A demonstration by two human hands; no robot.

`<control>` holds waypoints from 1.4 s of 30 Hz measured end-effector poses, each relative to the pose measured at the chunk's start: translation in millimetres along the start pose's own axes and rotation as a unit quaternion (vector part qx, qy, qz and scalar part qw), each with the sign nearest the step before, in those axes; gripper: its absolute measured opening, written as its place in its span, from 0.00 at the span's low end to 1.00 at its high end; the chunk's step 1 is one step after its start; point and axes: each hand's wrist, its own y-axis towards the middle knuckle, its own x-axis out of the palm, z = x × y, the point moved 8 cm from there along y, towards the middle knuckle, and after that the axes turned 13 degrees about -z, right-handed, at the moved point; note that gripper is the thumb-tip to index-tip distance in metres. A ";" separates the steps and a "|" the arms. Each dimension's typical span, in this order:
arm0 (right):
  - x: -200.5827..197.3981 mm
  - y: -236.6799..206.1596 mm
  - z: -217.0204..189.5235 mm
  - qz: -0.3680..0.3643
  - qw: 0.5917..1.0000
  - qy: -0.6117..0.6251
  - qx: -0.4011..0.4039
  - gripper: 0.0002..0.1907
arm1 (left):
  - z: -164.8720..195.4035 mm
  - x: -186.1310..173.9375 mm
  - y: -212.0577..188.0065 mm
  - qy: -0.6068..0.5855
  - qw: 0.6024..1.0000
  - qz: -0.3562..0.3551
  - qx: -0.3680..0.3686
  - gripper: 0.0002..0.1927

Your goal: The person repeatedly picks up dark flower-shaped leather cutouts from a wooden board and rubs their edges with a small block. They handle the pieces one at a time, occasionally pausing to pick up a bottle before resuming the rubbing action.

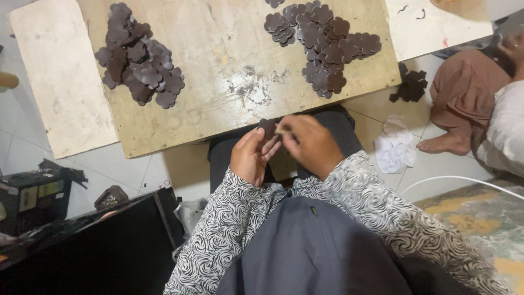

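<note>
My left hand (252, 154) and my right hand (310, 143) meet just below the near edge of a low wooden board (218, 60). Together they pinch one dark brown flower-shaped cut-out (267, 128), which sticks up between the fingertips. My right fingers also grip a thin pale stick-like piece (282, 130) against it. On the board lie two heaps of the same cut-outs: one at the far left (139, 57), a wider one at the far right (322, 43). My sleeves are black-and-white patterned.
Another person (475, 104) sits on the floor at the right, bare foot showing. A white crumpled cloth (394, 147) and a small dark pile of cut-outs (410, 86) lie on the tiles. A black box (93, 246) stands at lower left. A white cable (464, 180) runs at right.
</note>
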 end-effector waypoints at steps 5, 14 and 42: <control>-2.7 -9.7 -17.3 0.048 0.993 -0.015 -0.105 0.13 | 1.2 4.5 2.2 0.020 0.999 -0.028 0.027 0.17; -4.6 -6.5 18.1 0.074 0.996 0.027 0.028 0.13 | 6.4 3.8 -1.9 0.035 0.998 -0.033 0.034 0.17; -16.2 -11.6 8.7 0.117 0.989 0.064 -0.071 0.17 | 0.9 -3.3 9.4 0.215 0.972 -0.057 0.077 0.11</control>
